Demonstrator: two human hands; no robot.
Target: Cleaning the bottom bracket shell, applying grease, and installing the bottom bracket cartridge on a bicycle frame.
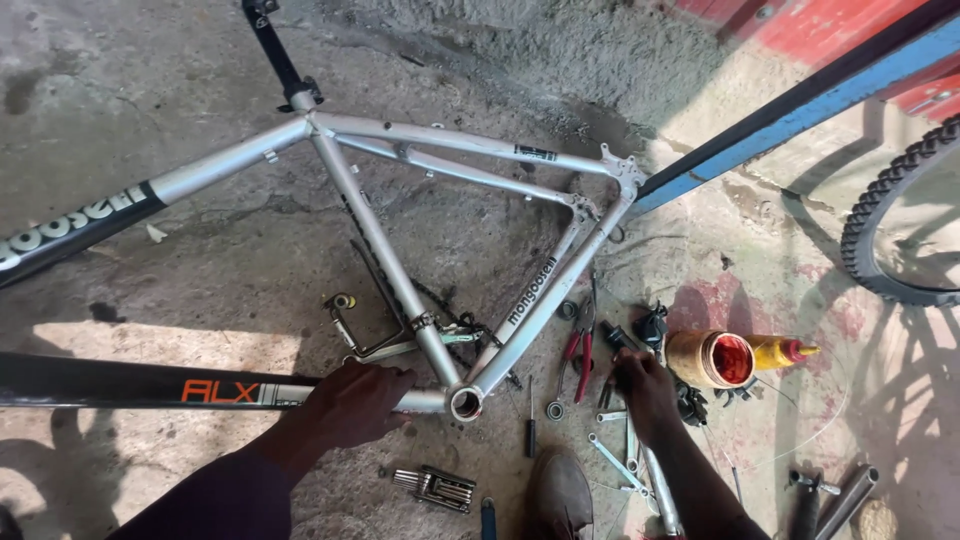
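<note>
Left hand [350, 405] is clenched around the down tube of the silver bicycle frame [470, 240], right hand [645, 392] closed on a dark tool among the scattered wrenches [620, 465]. Risk: that one-handed hold could let the frame roll onto the tools. The brushed-silver frame lies across the middle of the concrete floor [200, 260], its bottom bracket shell [466, 403] open and empty.

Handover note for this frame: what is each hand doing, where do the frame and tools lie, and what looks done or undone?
Left hand: gripping the silver bicycle frame on its down tube, beside the bare bottom bracket shell.
Right hand: down among the loose tools on the concrete; what its fingers hold cannot be told.
Nearby: red-handled pliers, open grease tub, yellow bottle, folding multi-tool.
Done: frame stripped, no cranks or wheels.
Left: nothing fitted yet.
</note>
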